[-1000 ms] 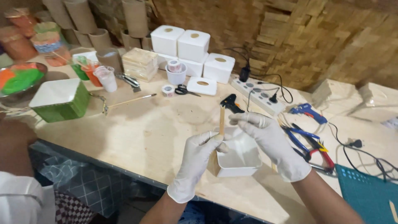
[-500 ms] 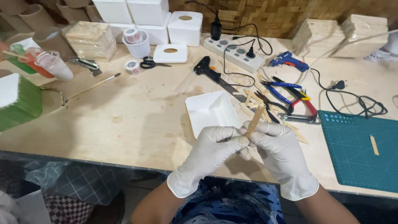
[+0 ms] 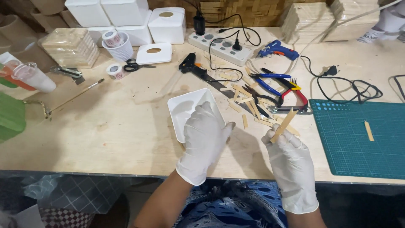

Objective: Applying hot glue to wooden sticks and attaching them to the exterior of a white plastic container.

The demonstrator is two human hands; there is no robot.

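Hands parted since earlier frame: left gloved hand [image 3: 203, 141] now flat, open, on white square plastic tray [image 3: 190, 110]; right gloved hand [image 3: 291, 162] pinches thin wooden stick [image 3: 284, 125], long axis tilted up-right, well right of tray.

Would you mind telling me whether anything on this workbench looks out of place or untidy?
Yes: short wooden stick offcuts lie scattered loose around the pliers, not gathered together. One stray stick sits alone on the green cutting mat. The unplugged black cord trails in loops beside it.
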